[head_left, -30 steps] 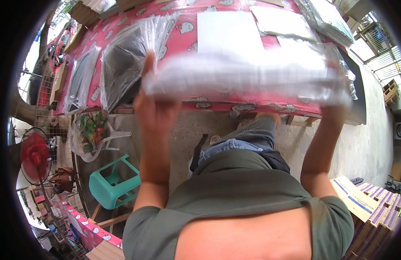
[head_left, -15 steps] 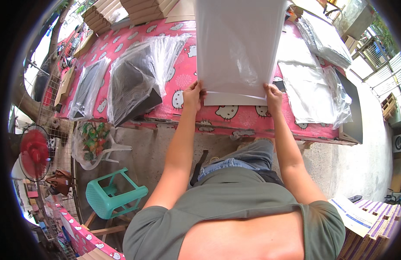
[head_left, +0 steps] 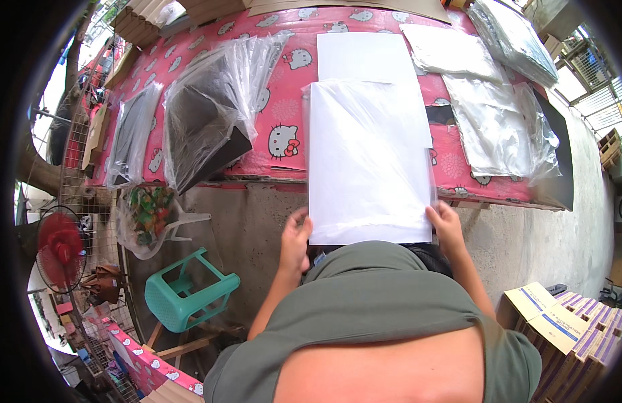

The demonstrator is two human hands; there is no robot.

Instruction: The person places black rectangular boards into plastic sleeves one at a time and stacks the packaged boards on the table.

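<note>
A white board [head_left: 368, 174] in a clear plastic sleeve lies in front of me, its near end overhanging the table edge toward my waist. At its left near corner, my left hand [head_left: 295, 240] closes on the edge, slightly blurred. My right hand [head_left: 447, 227] pinches the right edge with thumb and fingers. The sleeve has wrinkles across its near end. Beyond the sleeved board another white sheet [head_left: 364, 57] lies flat, partly covered by it. To the right are clear plastic sleeves [head_left: 492, 127] in a flat pile.
A pink table [head_left: 284, 101] with a cartoon-cat cover carries dark boards in plastic [head_left: 206, 114] at left and a wrapped stack [head_left: 516, 40] at far right. A green stool [head_left: 190, 289] and red fan [head_left: 61, 248] stand left; boxes [head_left: 566, 329] are stacked at lower right.
Both hands have come toward my body, bringing the sleeved board from raised over the table down to lying flat, its near end past the table edge. The white sheet beyond it now shows.
</note>
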